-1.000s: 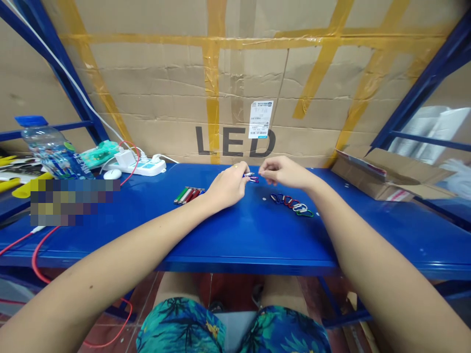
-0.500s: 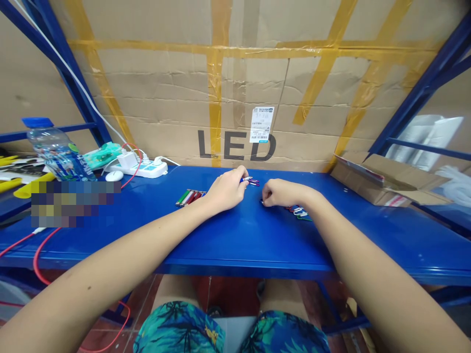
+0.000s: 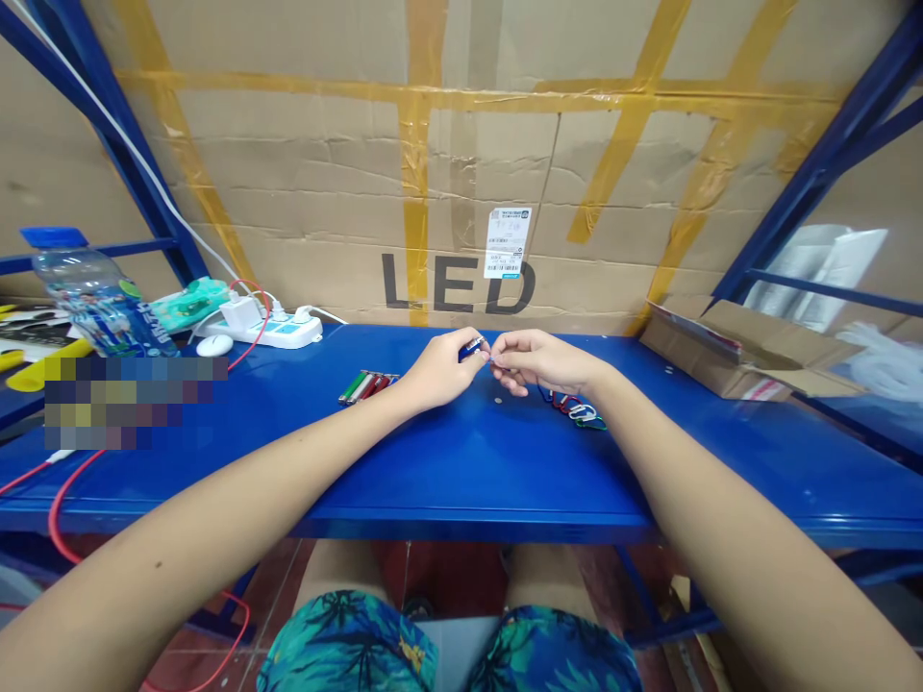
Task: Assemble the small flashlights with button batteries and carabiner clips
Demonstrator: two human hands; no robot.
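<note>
My left hand (image 3: 451, 369) is closed around a small blue metal tube (image 3: 471, 348) with a silvery end, above the blue table (image 3: 461, 471). Against its fingertips, my right hand (image 3: 537, 361) pinches thumb and forefinger together; whatever lies between them is too small to make out. A tiny pale disc (image 3: 497, 401) rests on the tabletop below my right hand. Several coloured metal tubes (image 3: 366, 387), green, silver and red among them, lie side by side left of my left hand. Under my right wrist, several carabiners (image 3: 583, 413) in blue, red, silver and green form a row.
Along the left stand a drink bottle (image 3: 101, 298) with a blue cap, a white power strip (image 3: 288, 331) and a white rounded gadget (image 3: 214, 346). A red cable (image 3: 68, 495) hangs over the front edge. An open cardboard box (image 3: 728, 356) sits at right; a large taped carton (image 3: 324, 211) backs the table.
My right hand has lifted from the tabletop and moved left to meet my left fingertips. The small disc is now visible where that hand was. The view has shifted slightly.
</note>
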